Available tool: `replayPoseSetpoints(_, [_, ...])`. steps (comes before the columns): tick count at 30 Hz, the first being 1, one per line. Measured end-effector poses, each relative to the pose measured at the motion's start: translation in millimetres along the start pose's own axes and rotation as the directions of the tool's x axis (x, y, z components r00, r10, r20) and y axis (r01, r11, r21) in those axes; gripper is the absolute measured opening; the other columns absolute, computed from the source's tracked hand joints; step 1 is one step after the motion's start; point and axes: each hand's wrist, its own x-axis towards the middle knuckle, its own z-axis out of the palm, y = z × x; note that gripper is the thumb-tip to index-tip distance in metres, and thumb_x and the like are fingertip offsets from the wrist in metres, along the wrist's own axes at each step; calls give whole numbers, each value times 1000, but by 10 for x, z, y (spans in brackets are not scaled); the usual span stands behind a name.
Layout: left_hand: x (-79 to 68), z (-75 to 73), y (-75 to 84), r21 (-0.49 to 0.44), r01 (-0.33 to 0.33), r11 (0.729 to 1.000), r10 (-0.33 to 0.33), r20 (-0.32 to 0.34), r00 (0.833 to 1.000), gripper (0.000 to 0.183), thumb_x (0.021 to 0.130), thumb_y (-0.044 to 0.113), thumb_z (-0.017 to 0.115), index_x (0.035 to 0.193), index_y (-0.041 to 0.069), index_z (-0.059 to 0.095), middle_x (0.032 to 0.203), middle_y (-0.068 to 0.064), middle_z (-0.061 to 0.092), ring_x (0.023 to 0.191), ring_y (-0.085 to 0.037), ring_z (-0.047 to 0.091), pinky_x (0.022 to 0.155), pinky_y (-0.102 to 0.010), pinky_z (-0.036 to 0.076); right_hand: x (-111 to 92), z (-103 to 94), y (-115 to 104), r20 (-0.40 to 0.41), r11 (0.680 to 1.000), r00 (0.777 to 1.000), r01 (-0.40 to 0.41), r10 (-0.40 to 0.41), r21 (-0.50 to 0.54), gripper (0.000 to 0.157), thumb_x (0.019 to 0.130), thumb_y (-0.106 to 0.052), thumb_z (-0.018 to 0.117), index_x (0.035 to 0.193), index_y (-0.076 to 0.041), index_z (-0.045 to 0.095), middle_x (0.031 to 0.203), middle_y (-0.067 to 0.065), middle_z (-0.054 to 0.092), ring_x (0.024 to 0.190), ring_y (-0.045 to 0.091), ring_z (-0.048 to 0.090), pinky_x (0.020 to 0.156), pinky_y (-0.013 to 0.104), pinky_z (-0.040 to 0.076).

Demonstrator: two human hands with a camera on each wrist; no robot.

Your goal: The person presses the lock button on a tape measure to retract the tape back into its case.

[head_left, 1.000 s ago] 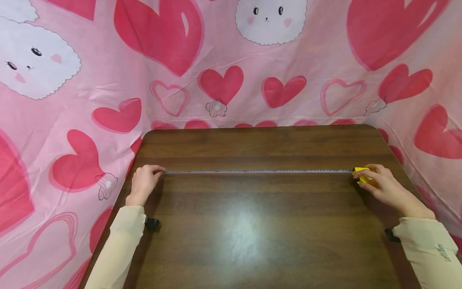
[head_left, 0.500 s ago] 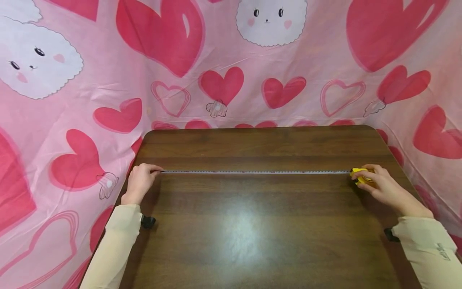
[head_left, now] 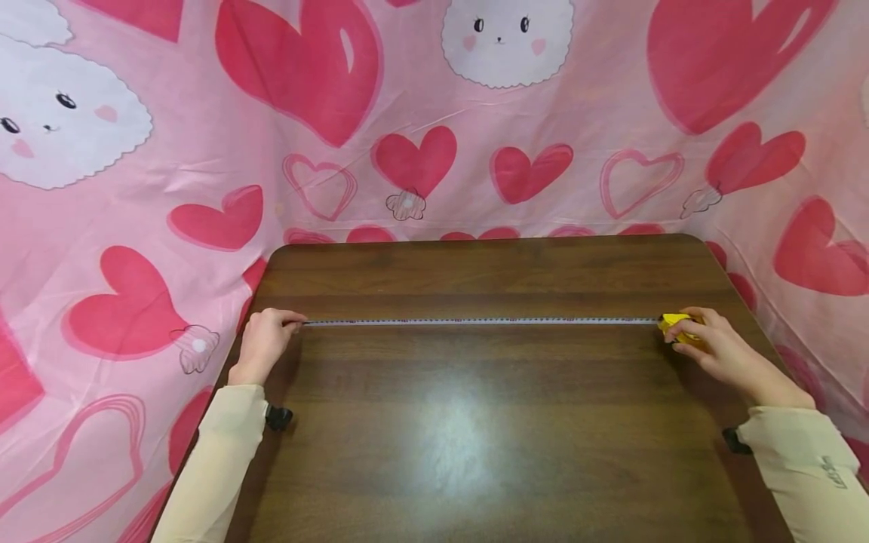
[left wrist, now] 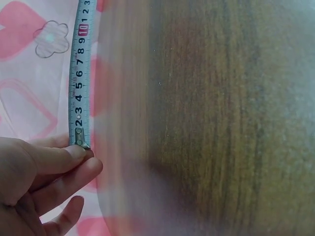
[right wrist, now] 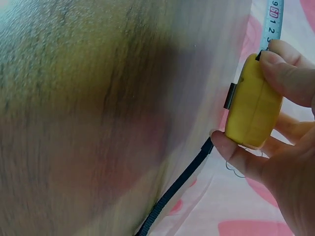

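Observation:
A tape measure has its blade (head_left: pixel 475 322) drawn out straight across the table from one hand to the other. My left hand (head_left: pixel 263 343) pinches the hooked end of the blade between thumb and finger; in the left wrist view the metal hook (left wrist: pixel 80 140) shows at the thumb tip, with the numbers rising away from it. My right hand (head_left: pixel 723 354) grips the yellow tape measure case (right wrist: pixel 253 105), thumb near the mouth where the blade comes out. A black wrist strap (right wrist: pixel 179 187) hangs from the case, and the blade reads just past 60 at the mouth.
The dark wooden table (head_left: pixel 448 407) has rounded far corners and reflects light in its middle. Pink cloth (head_left: pixel 468 113) printed with hearts hangs behind it and on both sides. Small black devices (head_left: pixel 278 417) sit at both sleeve cuffs.
My left hand has shifted slightly left with the blade's end, then stayed there. My right hand still grips the case with hardly any movement, and the blade's face has turned slightly.

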Motion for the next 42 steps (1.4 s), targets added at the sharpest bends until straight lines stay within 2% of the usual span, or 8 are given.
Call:
replayPoseSetpoints(4, [-5,7,-6,6,4,1000,-4,-2,1000,15,97,6,70,105,4,82,105,-25,76,87,-40,69,73,-51,51,-4,-7,-11,6,1000,1000,-25,25,-6,26,79,3,82,95,-9,66,110,29,58,104,47,49,87,56,33])
replayPoseSetpoints(8, [-7,19,-10,8,-1,1000,1,-5,1000,14,97,6,70,105,4,82,105,-24,76,86,-39,68,72,-49,50,-22,-27,-18,20,998,998,-51,51,-30,59,64,14,86,117,-1,64,114,21,61,109,30,47,100,23,29])
replayPoseSetpoints(9, [-8,23,-11,8,-3,1000,3,-6,1000,14,97,6,71,105,4,82,105,-24,76,86,-39,69,73,-50,51,-31,-32,-20,24,998,998,-55,56,-35,65,64,13,87,123,1,63,116,21,61,109,27,46,101,14,25])
replayPoseSetpoints(12, [-14,44,-9,4,-6,1000,6,-6,1000,14,96,6,71,105,4,82,105,-25,76,86,-39,68,73,-51,51,-48,-43,-19,36,997,998,-59,60,-41,72,67,10,87,132,7,57,120,24,60,110,27,45,103,3,15])
replayPoseSetpoints(21, [-65,104,1,-5,0,1000,0,-3,1000,14,96,4,72,106,2,81,106,-26,75,89,-40,69,77,-54,53,-79,-40,-24,63,994,994,-90,94,-58,63,72,3,88,127,9,58,118,32,58,104,43,51,103,1,11])
replayPoseSetpoints(29, [-84,139,47,-21,0,1000,1,15,1000,16,97,5,71,109,2,81,107,-25,76,95,-42,69,85,-58,53,-76,-36,-42,76,992,991,-106,111,-62,62,73,4,88,127,8,59,119,31,57,105,44,51,101,0,9])
replayPoseSetpoints(34, [-89,169,74,-19,-2,1000,3,19,1000,16,97,5,71,109,2,81,107,-25,76,94,-41,69,85,-57,54,-79,-16,-47,80,993,991,-107,110,-47,60,75,3,87,128,8,58,120,31,57,105,45,51,102,1,10])
replayPoseSetpoints(42, [-89,209,120,-17,-24,1000,24,12,1000,15,96,6,72,107,4,82,106,-23,77,93,-39,68,85,-56,53,-57,18,-50,75,995,993,-93,96,-47,63,70,5,88,126,9,60,119,30,58,104,44,52,100,-1,10])
